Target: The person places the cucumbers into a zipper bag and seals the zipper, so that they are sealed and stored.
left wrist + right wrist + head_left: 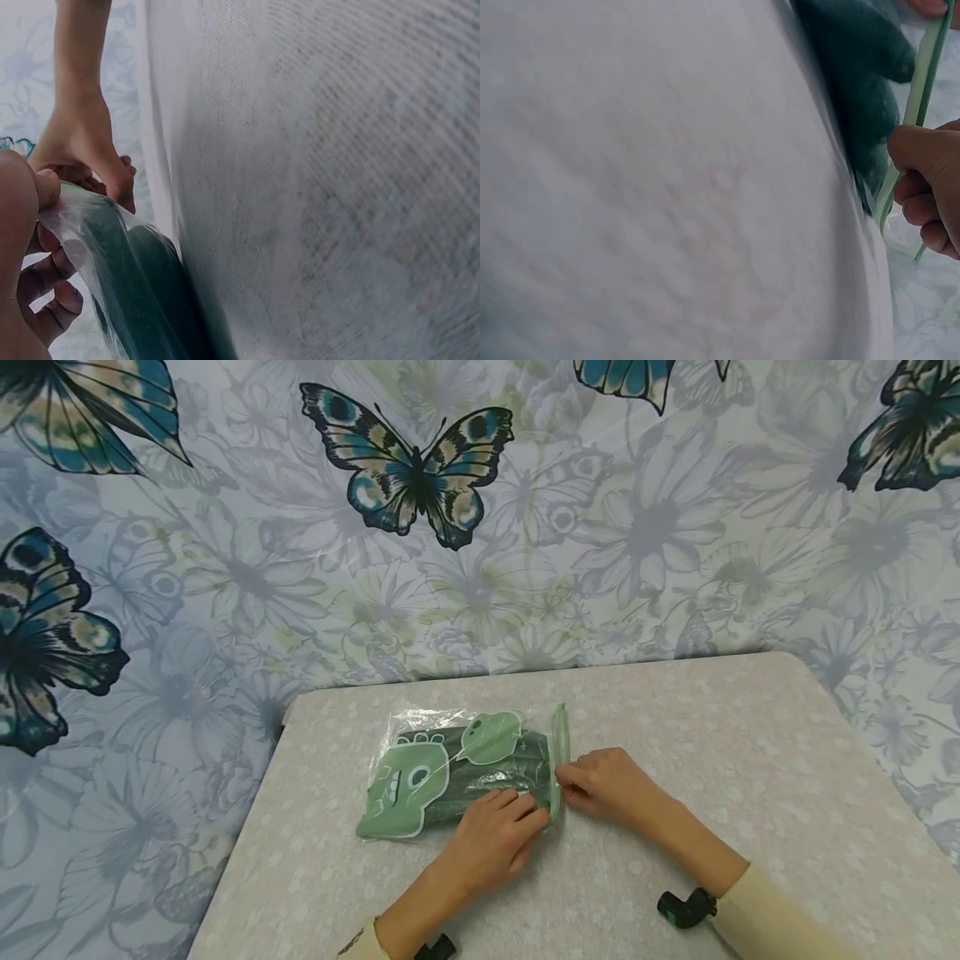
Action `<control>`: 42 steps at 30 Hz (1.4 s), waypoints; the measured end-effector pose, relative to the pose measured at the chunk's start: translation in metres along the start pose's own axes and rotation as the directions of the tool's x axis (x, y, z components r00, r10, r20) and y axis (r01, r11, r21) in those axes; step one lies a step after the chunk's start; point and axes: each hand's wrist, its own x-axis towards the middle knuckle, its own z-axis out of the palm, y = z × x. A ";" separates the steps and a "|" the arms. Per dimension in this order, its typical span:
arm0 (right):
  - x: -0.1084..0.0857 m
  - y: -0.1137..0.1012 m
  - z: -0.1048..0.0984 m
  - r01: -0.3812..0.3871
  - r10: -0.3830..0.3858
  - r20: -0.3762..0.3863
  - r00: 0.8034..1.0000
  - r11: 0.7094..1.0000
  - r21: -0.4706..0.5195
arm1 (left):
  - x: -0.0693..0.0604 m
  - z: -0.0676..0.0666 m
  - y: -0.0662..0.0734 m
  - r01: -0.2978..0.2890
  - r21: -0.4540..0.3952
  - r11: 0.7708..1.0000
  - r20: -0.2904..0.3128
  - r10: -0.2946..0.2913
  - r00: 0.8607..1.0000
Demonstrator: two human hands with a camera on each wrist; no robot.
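A clear zip bag (408,789) with a pale green cartoon print lies flat on the table, its green zip strip (558,735) at the right end. Inside are long, dark green, rounded things (862,45) that look like cucumbers. My left hand (491,839) pinches the bag's near edge beside the zip strip; the left wrist view shows thumb and finger on the clear film. At the strip's right side, my right hand (611,785) pinches the strip between thumb and curled fingers, as the right wrist view shows.
The table (712,735) wears a pale patterned cloth; its back edge meets a wall covering (480,593) printed with flowers and butterflies. A black wrist camera (686,908) sits under the right forearm, and another (437,948) shows beside the left.
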 end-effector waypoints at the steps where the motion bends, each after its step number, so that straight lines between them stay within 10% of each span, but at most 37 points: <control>1: 0.001 0.003 0.001 0.002 -0.002 0.001 1.000 1.000 0.006 | -0.001 0.000 0.000 0.005 -0.007 1.000 0.002 -0.005 1.000; 27: -0.001 0.028 0.011 0.027 -0.025 -0.051 0.998 0.999 0.046 | 0.001 -0.005 -0.002 0.150 -0.115 0.982 -0.099 -0.162 0.982; 35: -0.006 0.036 -0.004 0.169 -0.168 -0.047 0.985 0.985 0.015 | 0.014 -0.003 0.007 0.223 -0.109 0.969 -0.094 -0.233 0.968; 42: -0.003 0.054 -0.010 0.148 -0.144 -0.053 0.988 0.987 0.063 | 0.025 -0.001 0.016 0.214 -0.094 0.972 -0.101 -0.223 0.970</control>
